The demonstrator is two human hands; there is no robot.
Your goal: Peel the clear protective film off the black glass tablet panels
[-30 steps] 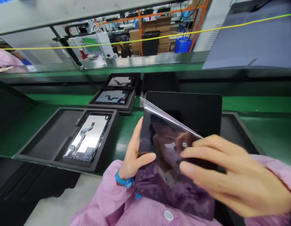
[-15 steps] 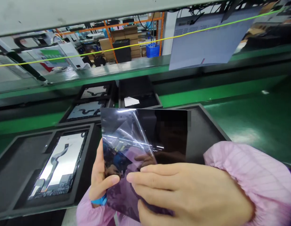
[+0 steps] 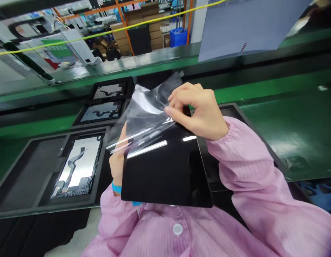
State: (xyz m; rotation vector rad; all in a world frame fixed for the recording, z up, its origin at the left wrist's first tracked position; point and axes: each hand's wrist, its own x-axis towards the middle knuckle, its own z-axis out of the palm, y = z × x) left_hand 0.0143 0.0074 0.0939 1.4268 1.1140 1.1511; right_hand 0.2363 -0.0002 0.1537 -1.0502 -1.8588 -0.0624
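A black glass screen panel (image 3: 165, 171) is held up in front of my chest, its glossy face toward me. My left hand (image 3: 118, 157) grips the panel's left edge, its fingers mostly hidden behind the panel and film. Clear protective film (image 3: 149, 107) is lifted and crumpled over the panel's upper part. Near the panel's top, my right hand (image 3: 194, 109) pinches the film between thumb and fingers. The film's upper end rises free, while its lower part lies across the panel and over my left fingers.
At left, a black foam tray (image 3: 34, 142) holds a screen assembly (image 3: 79, 166) with a ribbon cable. Behind it more foam trays (image 3: 86, 117) hold similar parts. A grey hanging sheet (image 3: 242, 28) and a yellow cord (image 3: 101, 33) cross the upper view.
My right hand has moved up from the panel's lower face and now pulls film upward. The film has come away from much of the panel, which now tilts differently.
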